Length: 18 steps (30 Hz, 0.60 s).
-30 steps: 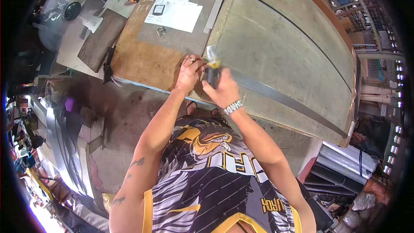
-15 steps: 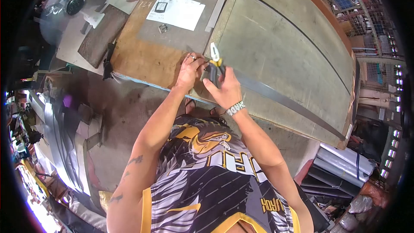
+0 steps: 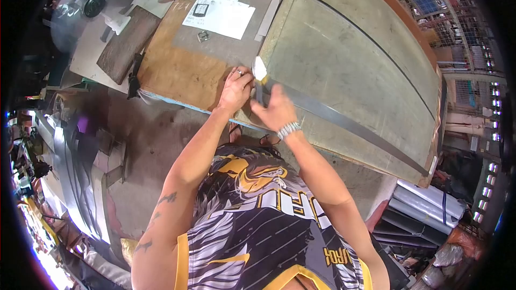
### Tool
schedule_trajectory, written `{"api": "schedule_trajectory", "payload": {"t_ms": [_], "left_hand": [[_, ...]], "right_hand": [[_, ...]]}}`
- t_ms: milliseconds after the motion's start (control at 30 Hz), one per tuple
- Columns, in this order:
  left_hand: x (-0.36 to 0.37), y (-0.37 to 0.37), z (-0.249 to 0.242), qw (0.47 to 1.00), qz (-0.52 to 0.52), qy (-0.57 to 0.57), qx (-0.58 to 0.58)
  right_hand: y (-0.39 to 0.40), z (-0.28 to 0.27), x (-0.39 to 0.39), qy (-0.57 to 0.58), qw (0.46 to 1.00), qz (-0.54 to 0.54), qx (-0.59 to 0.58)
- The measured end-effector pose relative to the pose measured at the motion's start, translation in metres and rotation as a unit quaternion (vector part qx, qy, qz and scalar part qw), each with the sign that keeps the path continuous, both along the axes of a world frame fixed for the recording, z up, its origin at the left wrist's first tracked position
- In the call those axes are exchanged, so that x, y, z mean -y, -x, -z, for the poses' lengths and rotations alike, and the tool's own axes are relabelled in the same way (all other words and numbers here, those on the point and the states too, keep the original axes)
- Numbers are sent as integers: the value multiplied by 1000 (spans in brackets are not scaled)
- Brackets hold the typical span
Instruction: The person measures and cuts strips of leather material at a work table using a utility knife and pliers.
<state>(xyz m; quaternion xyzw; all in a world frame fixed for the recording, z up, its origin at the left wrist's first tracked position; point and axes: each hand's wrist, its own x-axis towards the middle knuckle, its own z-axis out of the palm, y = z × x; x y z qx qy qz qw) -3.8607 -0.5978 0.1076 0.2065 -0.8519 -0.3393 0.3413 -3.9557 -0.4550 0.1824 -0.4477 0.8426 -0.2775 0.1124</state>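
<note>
Pliers with a bright head and yellow and dark handles point away from me in my right hand, whose fingers are blurred by motion around the handles. Close on their left, my left hand is closed, with a ring on one finger; what it pinches is too small to make out. A long dark flat strip runs from near my hands to the right corner of the table. A small metal buckle-like piece lies beyond my left hand.
White papers lie on the worktable, with a dark wooden board on the left. A thin dark strip crosses the right tabletop. Silvery rolls are stacked below on the right. Wire mesh stands at the upper right.
The pliers' head has moved left and slightly down, towards my left hand. My right hand has shifted slightly left and is more blurred. My left hand has barely moved.
</note>
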Motion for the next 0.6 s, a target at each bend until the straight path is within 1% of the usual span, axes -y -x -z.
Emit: {"api": "schedule_trajectory", "payload": {"t_ms": [33,67,133,167,200,233,267,300,333,433,467,567,600], "left_hand": [[0,-1,-1,1000,-1,-3,6],[1,-1,-2,1000,1,-16,1],[6,3,-6,1000,-4,-27,-10],[-1,-1,-6,999,1,-40,-10],[-2,-2,-13,999,-2,-46,14],[-1,0,-14,999,-19,-45,-6],[-2,-2,-13,998,-36,-49,-23],[-3,-6,-11,996,-55,-53,-39],[-1,-11,-12,993,-96,-47,-56],[2,-20,-21,979,-139,-84,120],[3,-13,-26,969,-114,-102,196],[2,17,-30,950,-109,-109,272],[6,20,-28,950,-86,-103,281]], "right_hand": [[-1,4,3,-125,991,0,43],[-4,7,-1,-95,994,13,55],[-2,-5,-2,-34,996,33,74],[-4,-11,-11,-58,992,46,103],[2,-19,-14,-75,988,59,125],[12,-25,-16,-87,983,70,143],[17,-16,-28,-80,986,73,125],[18,-17,-43,-86,982,82,144],[18,-20,-58,-90,979,88,162],[16,-8,-96,-93,971,116,189],[14,-3,-107,-94,968,127,194],[14,-1,-115,-71,963,157,208],[15,-5,-114,-71,962,162,208]]}}
